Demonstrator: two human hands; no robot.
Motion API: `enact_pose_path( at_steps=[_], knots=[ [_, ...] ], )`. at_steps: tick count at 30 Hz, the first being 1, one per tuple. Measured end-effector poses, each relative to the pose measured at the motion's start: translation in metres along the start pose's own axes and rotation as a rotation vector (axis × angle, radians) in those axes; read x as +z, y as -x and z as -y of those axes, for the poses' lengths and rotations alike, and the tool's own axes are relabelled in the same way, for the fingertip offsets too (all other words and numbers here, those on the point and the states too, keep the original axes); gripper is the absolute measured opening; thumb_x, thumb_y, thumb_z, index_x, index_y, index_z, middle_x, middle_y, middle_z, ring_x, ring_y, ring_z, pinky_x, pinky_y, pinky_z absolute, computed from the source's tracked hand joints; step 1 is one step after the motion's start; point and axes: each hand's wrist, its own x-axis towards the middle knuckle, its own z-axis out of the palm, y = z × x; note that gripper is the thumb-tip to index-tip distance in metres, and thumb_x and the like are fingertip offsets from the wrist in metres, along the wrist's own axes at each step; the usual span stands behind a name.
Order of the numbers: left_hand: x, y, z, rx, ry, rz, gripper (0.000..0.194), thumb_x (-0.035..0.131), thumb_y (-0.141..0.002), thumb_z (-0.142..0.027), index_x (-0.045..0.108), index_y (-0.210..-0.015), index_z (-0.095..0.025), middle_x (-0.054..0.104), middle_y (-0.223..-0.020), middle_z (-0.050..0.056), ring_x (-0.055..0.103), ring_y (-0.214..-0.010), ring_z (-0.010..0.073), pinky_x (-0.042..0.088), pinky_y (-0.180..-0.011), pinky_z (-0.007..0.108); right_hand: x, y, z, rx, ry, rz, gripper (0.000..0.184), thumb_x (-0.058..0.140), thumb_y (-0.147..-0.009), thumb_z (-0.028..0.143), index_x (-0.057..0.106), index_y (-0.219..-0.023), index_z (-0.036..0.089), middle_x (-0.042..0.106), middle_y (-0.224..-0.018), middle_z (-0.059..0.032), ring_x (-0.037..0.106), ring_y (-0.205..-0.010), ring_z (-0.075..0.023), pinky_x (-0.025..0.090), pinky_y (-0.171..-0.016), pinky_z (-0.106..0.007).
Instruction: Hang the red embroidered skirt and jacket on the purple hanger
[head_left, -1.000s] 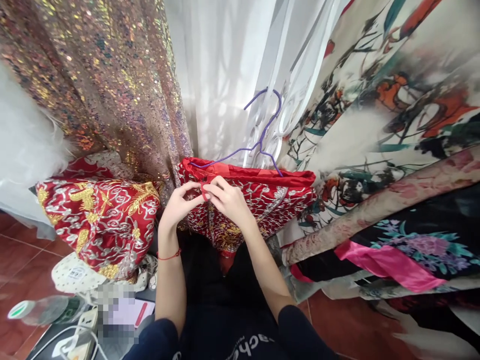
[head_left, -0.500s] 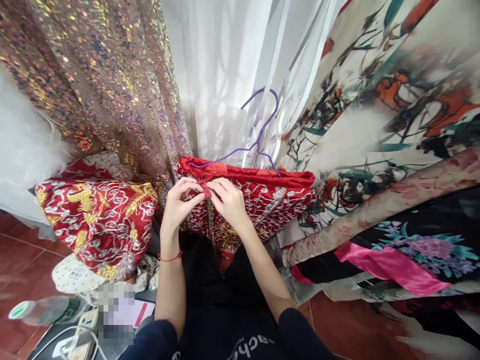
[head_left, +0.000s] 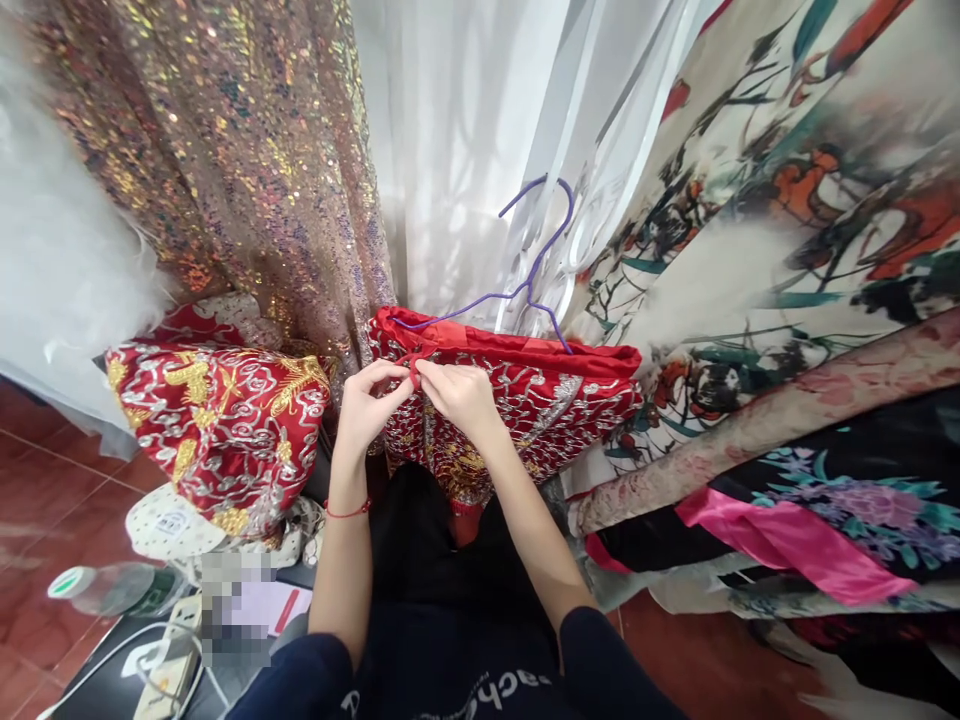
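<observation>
A red garment [head_left: 559,405] with silver and gold embroidery lies across my lap, its plain red waistband at the top. Inside that band sits a purple wire hanger [head_left: 531,285], hook pointing up. My left hand [head_left: 371,402] pinches a thin red fabric tie [head_left: 415,368] near the left end of the waistband. From the other side, my right hand [head_left: 459,400] closes thumb and fingers on the same tie. Both sets of fingertips nearly touch and partly hide the tie. A red string bracelet circles my left wrist.
Another red embroidered piece [head_left: 225,425] rests at left beside a sequined cloth [head_left: 247,160]. Below are a plastic bottle [head_left: 112,588], a power strip [head_left: 169,675] and a white cable. Printed garments [head_left: 750,260] hang at right, white sheer fabric [head_left: 450,150] behind.
The whole view has shifted slightly, so most things appear further right. My fingers have moved closer together on the red tie, and less of it shows.
</observation>
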Motion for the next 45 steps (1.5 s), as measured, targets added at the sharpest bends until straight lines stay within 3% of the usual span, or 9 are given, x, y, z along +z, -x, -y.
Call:
enact_pose_path(
  at_steps=[6,9,12,19,31,35,39,42,45],
  knots=[
    [0.006,-0.01,0.006,-0.049,0.008,-0.108,0.019,0.062,-0.087,-0.037,0.06,-0.083,-0.018,0.058,-0.067,-0.003,0.049,-0.058,0.0093,0.038,-0.06,0.022,-0.012,0.004,0.001,0.214,-0.119,0.011,0.027,0.046,-0.103,0.026,0.071,-0.11,0.02,0.078,-0.099,-0.0047,0.07,-0.08,-0.015,0.047,-0.071,-0.024],
    [0.002,-0.021,0.012,-0.039,-0.158,-0.128,0.017,0.052,-0.093,-0.037,0.052,-0.091,-0.021,0.05,-0.056,-0.007,0.047,-0.049,0.0098,0.036,-0.056,0.022,-0.024,0.007,-0.007,0.323,-0.151,-0.015,0.025,0.047,-0.102,0.025,0.07,-0.107,0.02,0.075,-0.102,-0.0054,0.07,-0.085,-0.0157,0.048,-0.074,-0.024],
    [0.002,-0.031,0.02,0.012,-0.356,-0.213,0.014,0.051,-0.094,-0.035,0.049,-0.095,-0.022,0.058,-0.063,-0.003,0.057,-0.056,0.0129,0.038,-0.06,0.024,-0.033,0.008,-0.015,0.382,-0.135,-0.036,0.025,0.046,-0.103,0.026,0.069,-0.106,0.019,0.072,-0.102,-0.0058,0.068,-0.083,-0.016,0.048,-0.075,-0.025],
    [0.02,-0.052,0.052,0.103,-0.467,-0.458,0.013,0.043,-0.097,-0.031,0.048,-0.102,-0.02,0.067,-0.08,0.004,0.068,-0.071,0.0181,0.045,-0.067,0.026,-0.042,0.006,-0.016,0.371,0.004,-0.083,0.027,0.041,-0.105,0.028,0.067,-0.101,0.019,0.071,-0.098,-0.0054,0.063,-0.074,-0.0142,0.041,-0.066,-0.025],
    [0.024,-0.08,0.068,0.098,-0.596,-0.501,0.018,0.047,-0.097,-0.032,0.055,-0.102,-0.017,0.066,-0.091,0.01,0.069,-0.088,0.0248,0.05,-0.079,0.033,-0.061,0.017,-0.029,0.362,0.115,0.012,0.033,0.036,-0.107,0.029,0.067,-0.105,0.018,0.071,-0.099,-0.0071,0.062,-0.067,-0.013,0.037,-0.062,-0.027],
    [0.022,-0.069,0.061,0.098,-0.571,-0.385,0.022,0.048,-0.097,-0.039,0.056,-0.099,-0.019,0.066,-0.092,0.01,0.067,-0.089,0.0248,0.049,-0.079,0.032,-0.054,0.021,-0.026,0.396,0.097,0.015,0.028,0.039,-0.105,0.027,0.066,-0.104,0.018,0.071,-0.1,-0.0069,0.061,-0.067,-0.0129,0.034,-0.056,-0.026],
    [0.023,-0.033,0.055,0.016,-0.397,-0.28,0.025,0.051,-0.097,-0.044,0.053,-0.103,-0.02,0.066,-0.095,0.008,0.065,-0.089,0.0204,0.047,-0.084,0.031,-0.05,0.023,-0.017,0.443,0.061,0.068,0.024,0.041,-0.103,0.025,0.064,-0.106,0.017,0.068,-0.103,-0.0083,0.062,-0.07,-0.0157,0.036,-0.054,-0.027],
    [0.032,0.014,0.054,-0.058,-0.166,-0.265,0.032,0.049,-0.098,-0.048,0.051,-0.114,-0.02,0.064,-0.105,0.008,0.063,-0.095,0.0174,0.048,-0.085,0.03,-0.05,0.016,0.0,0.395,0.062,0.034,0.028,0.043,-0.101,0.026,0.06,-0.119,0.013,0.065,-0.111,-0.0149,0.065,-0.087,-0.0234,0.048,-0.07,-0.033],
    [0.047,0.057,0.057,-0.198,0.028,-0.171,0.031,0.046,-0.099,-0.048,0.051,-0.113,-0.022,0.063,-0.104,0.008,0.063,-0.092,0.0168,0.049,-0.08,0.032,-0.045,0.002,0.031,0.183,0.061,0.048,0.035,0.05,-0.098,0.029,0.056,-0.129,0.013,0.06,-0.125,-0.0212,0.06,-0.11,-0.0316,0.049,-0.091,-0.045]
  ],
)
